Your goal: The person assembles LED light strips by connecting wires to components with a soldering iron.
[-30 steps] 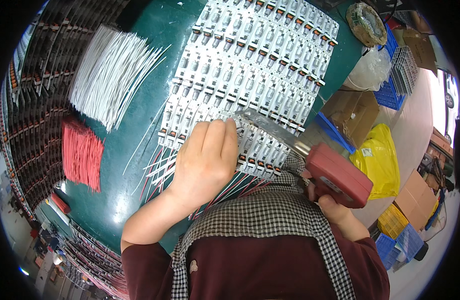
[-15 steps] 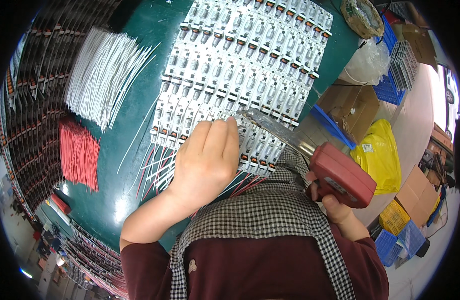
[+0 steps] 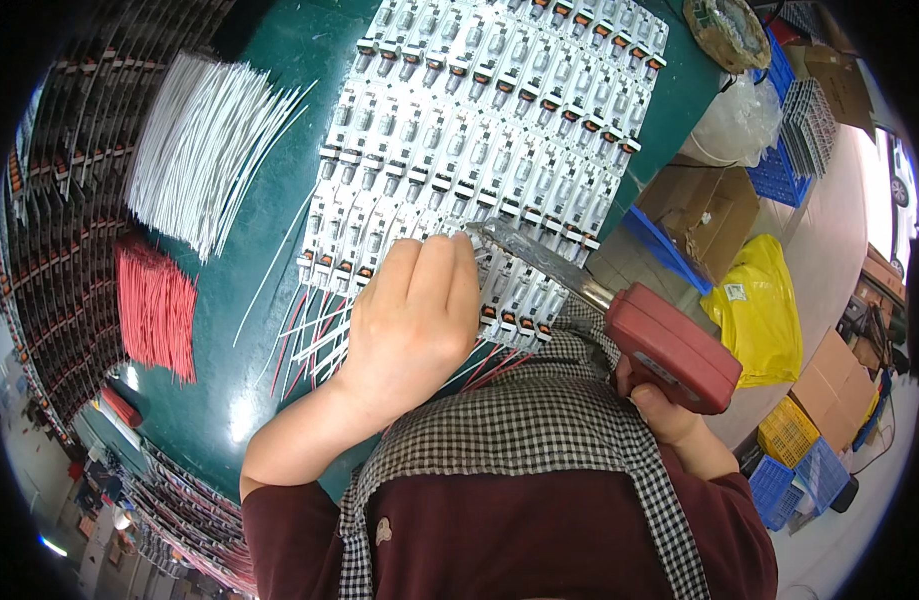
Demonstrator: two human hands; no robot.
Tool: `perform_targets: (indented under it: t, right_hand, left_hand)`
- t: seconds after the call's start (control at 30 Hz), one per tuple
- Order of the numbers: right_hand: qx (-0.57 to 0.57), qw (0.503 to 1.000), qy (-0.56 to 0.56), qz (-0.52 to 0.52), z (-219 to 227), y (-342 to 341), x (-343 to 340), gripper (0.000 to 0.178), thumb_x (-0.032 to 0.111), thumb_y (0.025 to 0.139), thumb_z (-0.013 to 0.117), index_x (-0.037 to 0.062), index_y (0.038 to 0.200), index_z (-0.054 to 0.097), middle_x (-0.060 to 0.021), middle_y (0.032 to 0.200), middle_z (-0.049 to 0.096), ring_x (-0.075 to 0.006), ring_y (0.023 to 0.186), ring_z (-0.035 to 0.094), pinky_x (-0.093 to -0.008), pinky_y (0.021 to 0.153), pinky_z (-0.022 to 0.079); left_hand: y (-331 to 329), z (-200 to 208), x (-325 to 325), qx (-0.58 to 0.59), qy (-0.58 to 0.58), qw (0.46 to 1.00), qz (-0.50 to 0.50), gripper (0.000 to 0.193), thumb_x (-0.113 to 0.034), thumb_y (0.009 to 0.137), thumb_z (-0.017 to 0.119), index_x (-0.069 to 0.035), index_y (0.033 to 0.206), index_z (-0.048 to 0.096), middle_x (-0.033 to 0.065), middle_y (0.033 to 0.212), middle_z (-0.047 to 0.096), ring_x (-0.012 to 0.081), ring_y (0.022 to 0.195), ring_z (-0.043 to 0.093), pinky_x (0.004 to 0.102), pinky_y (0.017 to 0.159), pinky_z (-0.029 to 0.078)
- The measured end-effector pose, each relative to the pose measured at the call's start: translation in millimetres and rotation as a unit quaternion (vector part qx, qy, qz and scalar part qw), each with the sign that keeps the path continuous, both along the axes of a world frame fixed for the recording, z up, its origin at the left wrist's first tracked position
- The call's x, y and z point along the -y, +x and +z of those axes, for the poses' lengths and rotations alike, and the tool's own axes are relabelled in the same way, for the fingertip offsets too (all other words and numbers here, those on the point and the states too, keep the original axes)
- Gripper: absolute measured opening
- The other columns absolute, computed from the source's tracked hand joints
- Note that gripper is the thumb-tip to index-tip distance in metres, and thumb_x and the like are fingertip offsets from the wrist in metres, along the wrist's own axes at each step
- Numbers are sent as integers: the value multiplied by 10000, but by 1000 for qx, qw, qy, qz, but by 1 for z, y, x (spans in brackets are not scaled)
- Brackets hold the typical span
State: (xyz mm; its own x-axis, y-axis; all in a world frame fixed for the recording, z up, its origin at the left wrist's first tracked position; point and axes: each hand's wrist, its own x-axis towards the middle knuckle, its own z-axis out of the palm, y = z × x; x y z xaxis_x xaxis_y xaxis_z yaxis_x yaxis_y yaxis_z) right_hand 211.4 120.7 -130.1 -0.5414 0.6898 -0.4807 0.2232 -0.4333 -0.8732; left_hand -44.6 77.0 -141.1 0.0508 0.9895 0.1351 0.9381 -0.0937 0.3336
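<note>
Compared with the views half a second and one second earlier, the scene has hardly changed: the left hand [image 3: 411, 325] remains flat on the near edge of the array of white modules [image 3: 479, 150], and the red soldering gun [image 3: 669, 345] remains at the same spot on the near right corner of that array; only the camera has drifted slightly. This reads as one continuous operation on a single module rather than a move to a new position. The left hand lies palm down, fingers [image 3: 434, 270] held close together and extended forward, pressing the modules against the green table [image 3: 269, 330]; it grips nothing. Red and white wires [image 3: 314, 335] fan out from under the hand toward the person. The left forearm enters from the lower left, bent at the elbow. The right hand [image 3: 659, 405] is closed around the grip of the soldering gun, held low beside the checked apron [image 3: 519, 440]; its metal barrel [image 3: 539, 260] angles up and left, its tip beside the left fingertips. Actual tip contact cannot be resolved. A bundle of white wires [image 3: 204, 150] and a bundle of red wires [image 3: 157, 305] lie well apart on the left of the table
</note>
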Motion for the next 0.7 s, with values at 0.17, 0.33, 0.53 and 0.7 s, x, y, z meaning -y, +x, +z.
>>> perform_targets:
  t: [0.17,0.33,0.53,0.7]
  right_hand:
    - [-46,999,17,-15,3,1,2,748,163,700,712,-61,1280,296,-78,891,572,-102,644,522,-211,596,420]
    - [-31,999,-17,-28,4,8,4,762,404,708,689,37,1269,324,-169,1113,525,-117,646,490,-214,539,408]
    - [-33,999,-18,-5,6,11,2,746,394,722,679,31,1267,322,-171,1102,526,-117,647,491,-216,541,409]
    - [-65,998,-11,-2,2,11,2,729,198,728,688,-27,1292,285,-113,1026,549,-85,665,491,-201,573,400]
  left_hand:
    - [-2,-3,-1,-21,29,999,-11,285,-6,621,526,70,895,551,79,709,428,190,619,456,269,488,398]
    - [-2,-6,-2,-53,58,997,-15,226,-19,639,539,51,853,555,52,685,419,153,615,459,224,449,403]
    - [5,-10,-4,-52,96,994,-21,211,4,631,553,55,835,561,53,700,439,148,611,456,220,443,399]
    - [6,-10,-5,-32,94,994,-35,153,16,655,567,56,803,561,41,654,404,134,570,437,217,395,368]
